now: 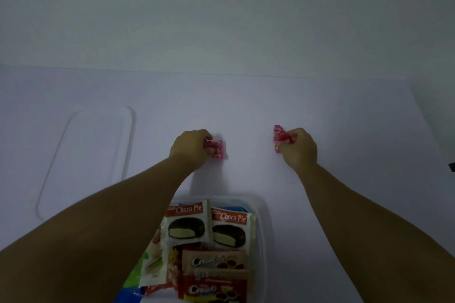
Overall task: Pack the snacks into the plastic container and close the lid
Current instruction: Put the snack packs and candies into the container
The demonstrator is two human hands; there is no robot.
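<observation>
Container: clear rectangular plastic container point(261, 229), lid off, at the near centre of the white bench point(246, 106), between the two forearms.
Contents: two white-and-red Choco Pie packets point(187, 224) side by side at the far end of the container; brown and red Cream-O biscuit packets point(214, 262) nearer; a white packet with a green-filled wafer picture point(154, 265) at the left, partly under the left forearm. Further wrappers beneath cannot be identified.
Lid: clear rectangular plastic lid with rounded corners point(86, 155), flat on the bench, left of and well apart from the container.
Left hand: left hand point(189, 147), beyond the container, fingers clenched on a small pink-and-red wrapped candy point(216, 149) at bench level; whether the candy touches the bench cannot be told.
Right hand: right hand point(299, 146), far right of the container, fingers clenched on a second pink-and-red wrapped candy point(280, 137), which projects to the left of the fist.
Separation: the two candies are well apart.
</observation>
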